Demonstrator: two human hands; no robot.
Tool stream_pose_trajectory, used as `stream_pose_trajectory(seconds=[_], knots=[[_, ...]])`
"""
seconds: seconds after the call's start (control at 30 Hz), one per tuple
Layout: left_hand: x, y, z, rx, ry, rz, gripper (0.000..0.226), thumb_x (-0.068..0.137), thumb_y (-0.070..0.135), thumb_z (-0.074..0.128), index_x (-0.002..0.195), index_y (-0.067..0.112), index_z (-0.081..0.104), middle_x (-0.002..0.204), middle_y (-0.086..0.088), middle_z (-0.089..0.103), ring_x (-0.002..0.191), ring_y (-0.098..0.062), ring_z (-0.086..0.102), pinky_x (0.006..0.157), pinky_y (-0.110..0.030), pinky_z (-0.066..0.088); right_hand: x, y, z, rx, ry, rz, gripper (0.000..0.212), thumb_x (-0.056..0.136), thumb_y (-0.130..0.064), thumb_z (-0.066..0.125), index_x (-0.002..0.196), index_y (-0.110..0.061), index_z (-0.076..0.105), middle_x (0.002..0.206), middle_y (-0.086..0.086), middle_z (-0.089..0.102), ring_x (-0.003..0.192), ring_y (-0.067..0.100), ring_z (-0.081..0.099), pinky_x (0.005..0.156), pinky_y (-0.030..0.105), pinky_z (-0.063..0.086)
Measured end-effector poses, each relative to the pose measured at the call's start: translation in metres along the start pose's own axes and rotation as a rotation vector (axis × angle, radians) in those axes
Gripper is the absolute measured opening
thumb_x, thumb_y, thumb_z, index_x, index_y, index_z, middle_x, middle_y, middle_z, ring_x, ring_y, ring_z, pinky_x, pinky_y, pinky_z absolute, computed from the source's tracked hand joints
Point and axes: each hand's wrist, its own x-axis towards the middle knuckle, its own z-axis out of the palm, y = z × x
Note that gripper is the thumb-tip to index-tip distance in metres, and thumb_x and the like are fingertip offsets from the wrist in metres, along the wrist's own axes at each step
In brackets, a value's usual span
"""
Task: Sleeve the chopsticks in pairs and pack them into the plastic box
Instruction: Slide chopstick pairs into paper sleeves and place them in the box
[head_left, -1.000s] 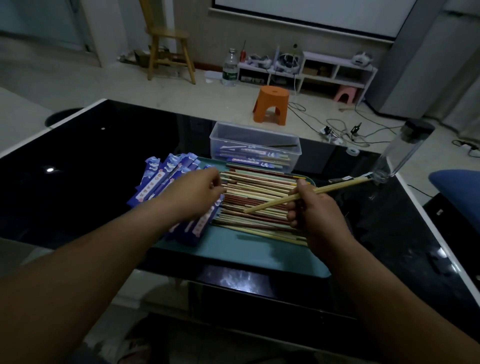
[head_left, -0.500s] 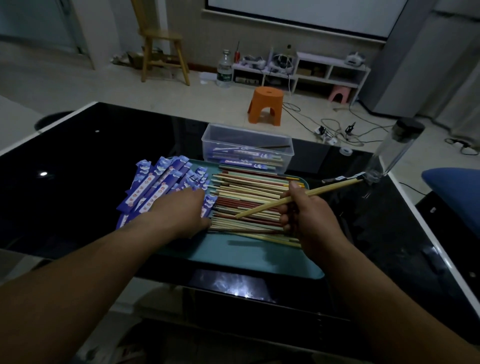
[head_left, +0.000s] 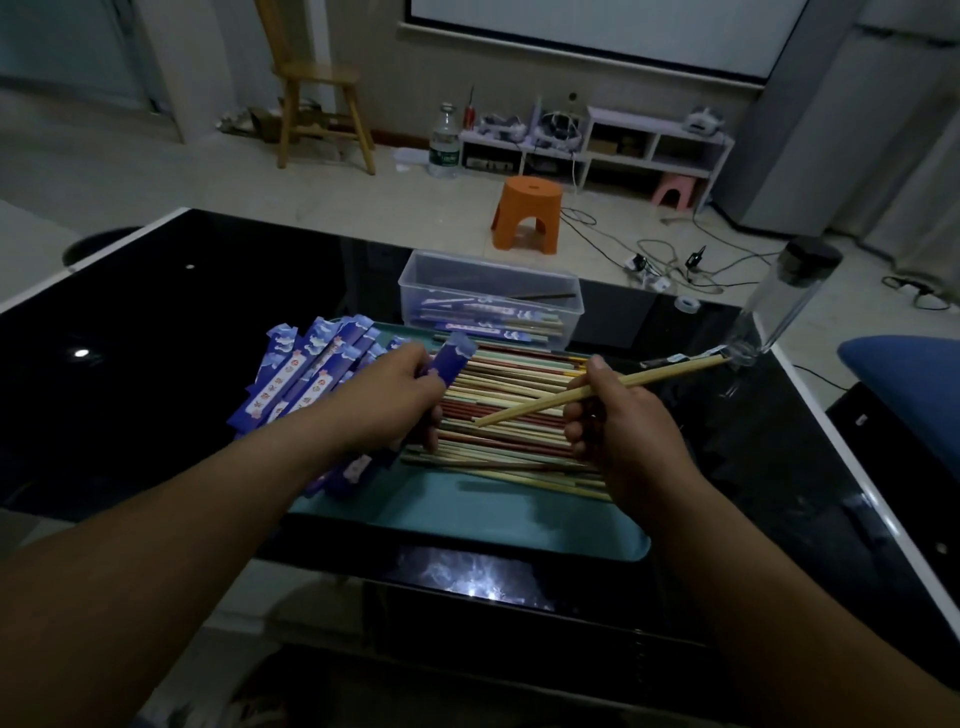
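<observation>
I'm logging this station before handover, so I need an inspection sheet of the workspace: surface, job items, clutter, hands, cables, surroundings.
Surface: black glass table with a teal mat at its near edge.
Job's things: loose chopsticks piled on the mat; blue sleeves stacked to their left; plastic box behind, open, holding some sleeved pairs.
Clutter: clear bottle with a black cap at the table's right edge; tape roll beside it.
Grippers: left hand holds one sleeve; right hand grips pale chopsticks, count unclear.
Cables: cables tangled on the floor beyond the table.
Surroundings: orange stool, wooden chair, white shelf.
</observation>
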Motion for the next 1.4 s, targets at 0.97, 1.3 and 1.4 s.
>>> stream_pose_trajectory(seconds=[0.97,1.3,1.4], knots=[[-0.018,0.004,0.022,-0.193,-0.38,0.039,0.033,0.108,0.047,0.038,0.116,0.02,0.056,0.079,-0.009,0.058,0.056,-0.018,0.046,0.051,-0.027,0.037,-0.006,-0.024,-0.008,0.101,-0.023,-0.119,0.025,0.108,-0.031,0.051,0.096,-0.012,0.062,0.07,0.001,0.059,0.061,0.014,0.054,0.056,0.026,0.045],[-0.013,0.0,0.017,-0.462,-0.496,-0.064,0.032,0.11,0.031,0.041,0.108,0.008,0.064,0.079,-0.01,0.056,0.062,-0.021,0.051,0.058,-0.032,0.042,-0.007,-0.024,-0.009,0.076,-0.08,-0.13,0.025,0.107,-0.033,0.052,0.103,-0.01,0.062,0.073,0.001,0.06,0.062,0.014,0.056,0.056,0.025,0.046],[-0.014,0.003,0.017,-0.456,-0.511,-0.138,0.048,0.107,0.05,0.039,0.102,0.008,0.062,0.072,-0.008,0.051,0.055,-0.02,0.042,0.052,-0.029,0.035,-0.006,-0.024,-0.008,0.066,-0.101,-0.134,0.025,0.107,-0.033,0.052,0.1,-0.012,0.061,0.072,0.001,0.06,0.062,0.014,0.056,0.054,0.024,0.046]])
